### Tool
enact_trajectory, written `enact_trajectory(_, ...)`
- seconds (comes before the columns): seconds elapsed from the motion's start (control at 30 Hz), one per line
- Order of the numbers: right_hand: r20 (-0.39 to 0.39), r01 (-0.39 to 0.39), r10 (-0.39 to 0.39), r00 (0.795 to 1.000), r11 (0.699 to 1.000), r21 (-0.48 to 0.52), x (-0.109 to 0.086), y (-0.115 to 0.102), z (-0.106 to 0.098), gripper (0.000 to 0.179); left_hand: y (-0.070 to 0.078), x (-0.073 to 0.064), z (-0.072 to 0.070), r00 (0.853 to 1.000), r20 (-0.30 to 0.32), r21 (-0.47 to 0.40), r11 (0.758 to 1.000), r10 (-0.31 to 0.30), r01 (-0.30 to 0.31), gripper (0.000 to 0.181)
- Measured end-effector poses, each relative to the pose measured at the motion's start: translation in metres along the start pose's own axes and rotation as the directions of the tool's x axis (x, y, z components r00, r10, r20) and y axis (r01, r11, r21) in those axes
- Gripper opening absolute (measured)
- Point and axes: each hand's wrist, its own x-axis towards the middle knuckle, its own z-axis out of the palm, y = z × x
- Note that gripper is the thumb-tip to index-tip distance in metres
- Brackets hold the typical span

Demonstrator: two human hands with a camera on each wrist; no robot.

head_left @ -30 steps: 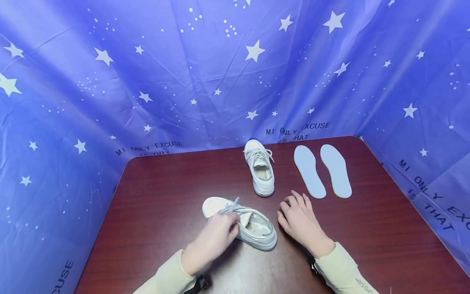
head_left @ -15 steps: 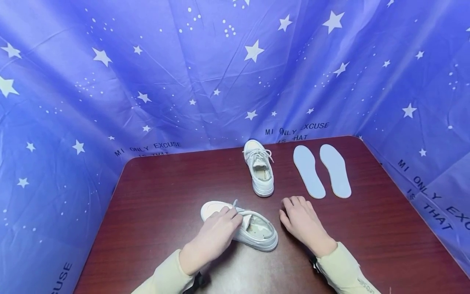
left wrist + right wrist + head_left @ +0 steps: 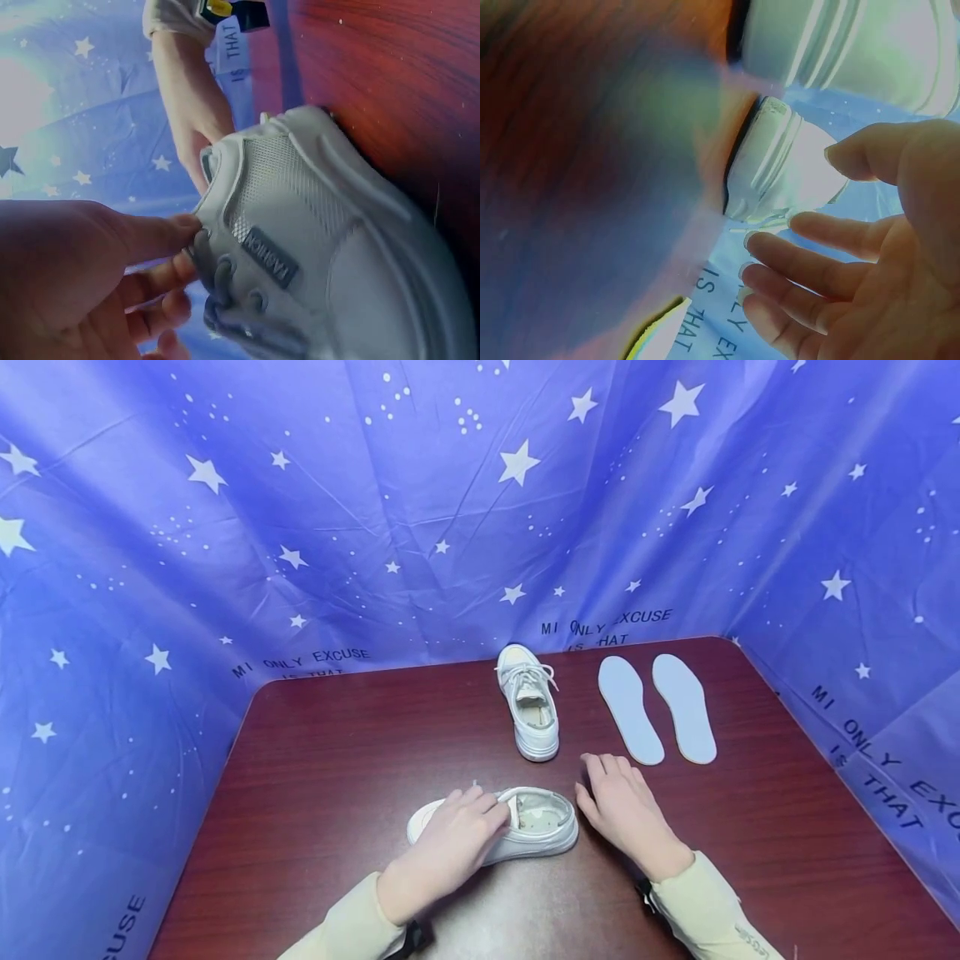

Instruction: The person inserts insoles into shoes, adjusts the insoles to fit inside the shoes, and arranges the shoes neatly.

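A white lace-up sneaker (image 3: 542, 842) lies across the near middle of the table, toe to the left and opening to the right. My left hand (image 3: 452, 839) reaches over its laces and hides most of them. In the left wrist view, the thumb (image 3: 184, 223) and forefinger pinch the sneaker's edge at the top eyelet, beside a dark "FASHION" label (image 3: 271, 257). My right hand (image 3: 626, 810) hovers just right of the heel, holding nothing, its fingers loosely spread in the right wrist view. Farther back stands a second white sneaker (image 3: 537, 739), toe away.
Two flat white insoles (image 3: 632, 710) lie side by side at the back right of the dark red wooden table (image 3: 337, 735). A blue curtain with white stars (image 3: 420, 527) hangs around the table's back and sides.
The near sneaker has turned so its heel swings away and to the right, now lying more nearly sideways. My left hand has moved farther over its laces. My right hand has shifted slightly right.
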Motion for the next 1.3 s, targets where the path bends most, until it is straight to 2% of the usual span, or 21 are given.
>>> enact_trajectory(0.13,0.013,0.001,-0.001,1.000,1.000,0.011,0.000,-0.001,0.001,0.035,-0.001,0.004,-0.002,0.998,-0.024,0.020,0.998,0.053,-0.052,0.015)
enact_trajectory(0.23,0.025,0.003,-0.003,1.000,1.000,0.013,-0.001,-0.002,0.000,0.028,-0.004,0.006,-0.005,0.998,-0.042,-0.001,0.999,0.050,-0.051,0.016)
enact_trajectory(0.33,0.047,-0.004,0.003,0.999,1.000,0.016,-0.001,-0.002,-0.002,0.018,-0.007,0.009,-0.006,0.999,-0.033,-0.021,0.999,0.038,-0.038,0.013)
enact_trajectory(0.5,0.147,-0.084,0.067,0.987,0.991,0.109,-0.001,0.001,-0.010,0.004,-0.015,0.015,0.001,1.000,-0.019,-0.071,0.997,0.022,-0.023,0.012)
enact_trajectory(0.63,0.229,-0.140,0.087,0.970,0.964,0.227,0.004,0.001,-0.018,0.008,-0.027,0.018,0.008,0.997,-0.032,-0.141,0.987,0.073,-0.077,0.006)
enact_trajectory(0.7,0.255,-0.142,0.062,0.965,0.941,0.308,0.006,0.000,-0.022,0.008,-0.031,0.019,0.010,0.993,-0.040,-0.186,0.976,0.111,-0.116,0.005)
enact_trajectory(0.8,0.266,-0.123,0.006,0.964,0.896,0.426,0.007,-0.004,-0.024,0.007,-0.036,0.019,0.013,0.985,-0.041,-0.207,0.963,0.166,-0.171,0.015)
enact_trajectory(0.9,0.248,-0.079,-0.053,0.967,0.866,0.494,0.009,-0.006,-0.025,0.007,-0.038,0.022,0.013,0.977,-0.021,-0.150,0.965,0.213,-0.214,0.024)
enact_trajectory(1.1,0.219,-0.034,-0.088,0.972,0.866,0.499,0.010,-0.007,-0.023,0.012,-0.035,0.027,0.009,0.947,0.069,-0.085,0.948,0.313,-0.307,0.026)
enact_trajectory(1.2,0.212,-0.038,-0.082,0.974,0.861,0.508,0.009,-0.007,-0.023,0.013,-0.034,0.028,0.008,0.938,0.107,-0.079,0.943,0.330,-0.323,0.024)
enact_trajectory(1.3,0.210,-0.050,-0.067,0.975,0.861,0.506,0.010,-0.008,-0.024,0.015,-0.033,0.028,0.008,0.940,0.117,-0.056,0.947,0.322,-0.317,0.021)
